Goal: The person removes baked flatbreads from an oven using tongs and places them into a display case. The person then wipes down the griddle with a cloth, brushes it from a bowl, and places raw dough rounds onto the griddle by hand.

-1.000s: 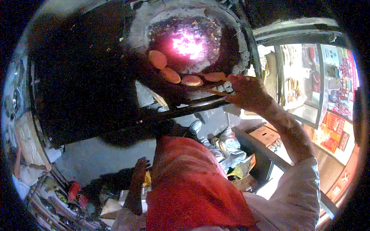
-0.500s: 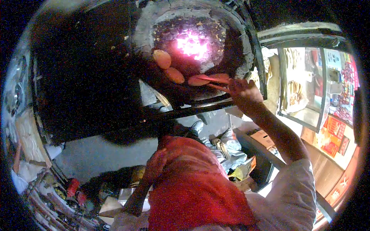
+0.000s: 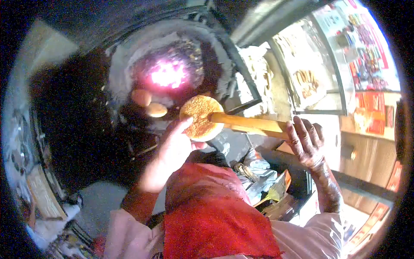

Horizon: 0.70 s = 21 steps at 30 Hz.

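Observation:
A round, golden-brown flatbread (image 3: 200, 108), its top speckled like sesame, is up in front of me above the oven's near edge. My left hand (image 3: 172, 149) grips its lower left side, with the thumb on the face and fingers partly hidden beneath. Long wooden tongs (image 3: 258, 124) reach in from the right, and their tips meet the bread. My right hand (image 3: 307, 144) is wrapped around the far end of these tongs. Two more flatbreads, a darker one (image 3: 141, 97) and a paler one (image 3: 156, 109), rest inside the round oven (image 3: 123, 56) by the glowing coals (image 3: 168, 74).
Right of the oven is a glass case (image 3: 319, 64) with baked pieces inside. Stacked pale bread-like pieces (image 3: 261, 64) lie beside the oven. Below are silvery bags (image 3: 258, 172) and a yellow item (image 3: 272, 194). A dark surface (image 3: 73, 125) spans the left.
The tongs have come out of the oven toward me with a flatbread. My left hand has risen from beside the apron and taken hold of that bread. The view has shifted right.

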{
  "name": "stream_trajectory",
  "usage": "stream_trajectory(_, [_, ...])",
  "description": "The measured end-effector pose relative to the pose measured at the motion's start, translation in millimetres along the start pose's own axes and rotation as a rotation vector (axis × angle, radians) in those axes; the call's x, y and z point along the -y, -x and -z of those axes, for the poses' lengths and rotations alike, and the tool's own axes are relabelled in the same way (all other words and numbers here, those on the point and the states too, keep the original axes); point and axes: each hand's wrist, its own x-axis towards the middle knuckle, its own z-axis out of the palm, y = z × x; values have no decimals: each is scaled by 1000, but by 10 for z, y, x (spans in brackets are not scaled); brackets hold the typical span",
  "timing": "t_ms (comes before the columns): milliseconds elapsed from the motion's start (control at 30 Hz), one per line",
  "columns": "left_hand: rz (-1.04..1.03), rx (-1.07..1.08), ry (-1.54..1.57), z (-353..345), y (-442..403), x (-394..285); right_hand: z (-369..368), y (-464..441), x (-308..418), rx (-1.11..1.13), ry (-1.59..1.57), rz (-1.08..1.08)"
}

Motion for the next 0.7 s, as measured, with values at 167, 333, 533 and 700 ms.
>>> stream_trajectory(167, [-181, -82, -367, -563, -487, 360, -355, 987, -72, 170, -550, -765])
stream_trajectory(333, [-263, 0, -598, -1829, 83, 1791, -320, 3127, 551, 28, -2053, -1050])
stream_trajectory(533, [-12, 127, -751, -2563, -1240, 2345, -890, 3455, 346, -116, -2555, -1142])
stream_trajectory(700, [266, -18, -763, -2896, -2362, 2603, -1515, 3712, 120, -254, -2641, -1342])
